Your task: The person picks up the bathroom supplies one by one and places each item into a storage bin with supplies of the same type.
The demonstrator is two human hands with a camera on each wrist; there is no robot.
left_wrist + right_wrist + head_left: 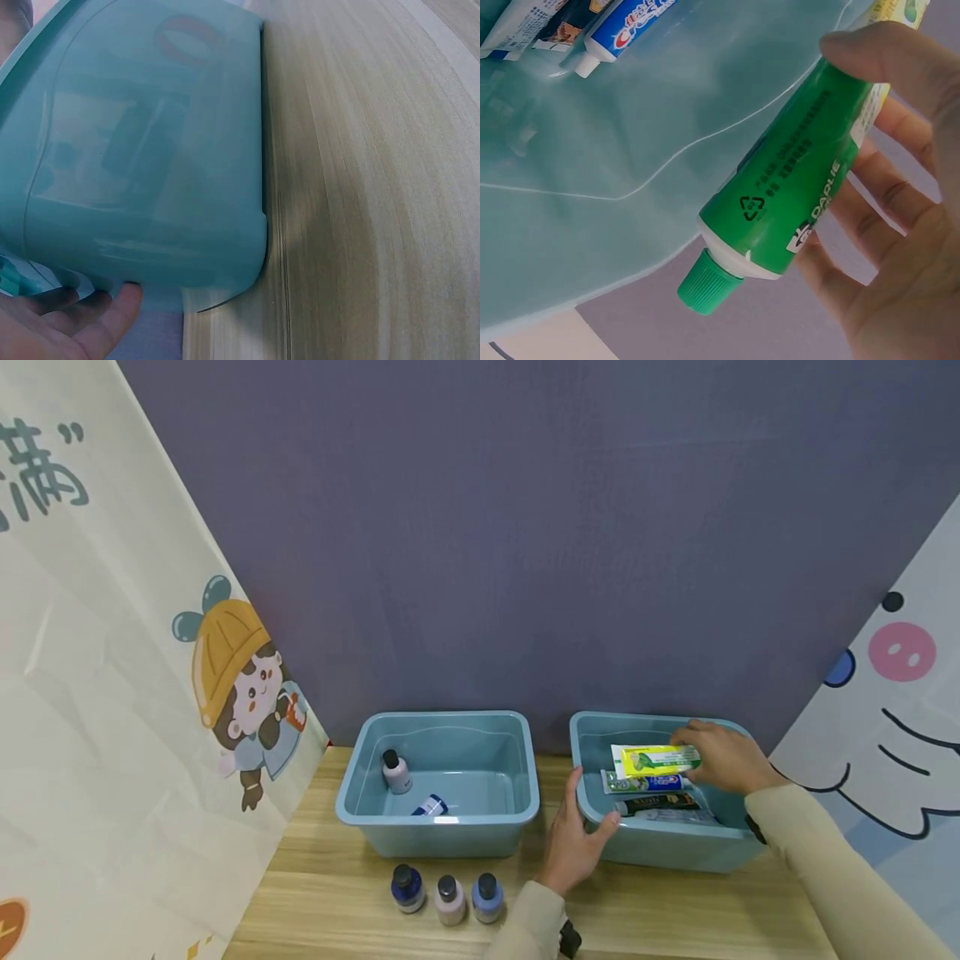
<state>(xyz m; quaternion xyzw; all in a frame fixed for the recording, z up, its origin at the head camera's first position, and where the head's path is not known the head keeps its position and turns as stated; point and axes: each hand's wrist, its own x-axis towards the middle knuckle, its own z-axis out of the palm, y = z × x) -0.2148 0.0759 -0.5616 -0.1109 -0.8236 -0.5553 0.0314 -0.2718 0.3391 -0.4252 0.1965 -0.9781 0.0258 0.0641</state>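
Note:
My right hand [727, 756] pinches a yellow-and-green toothpaste tube [648, 761] over the right bin [667, 847]. In the right wrist view, the thumb lies across the green tube [780, 172], whose ribbed green cap points down-left. Below it inside the bin lie a blue-and-green toothpaste tube [637, 782], a black toothpaste tube [660, 802] and a pale tube [678, 817]. At that bin's near-left corner my left hand [573, 847] rests with fingers spread, thumb by the front rim. Its fingers [112, 319] touch the outer wall in the left wrist view.
Left of the right bin stands a second blue bin [442, 841], holding a pale bottle [397, 773] and a dark blue-and-white bottle [431, 806]. In front of it on the wooden table [315, 877] are a dark blue bottle [407, 889], a pink bottle [450, 902] and a light blue bottle [487, 899].

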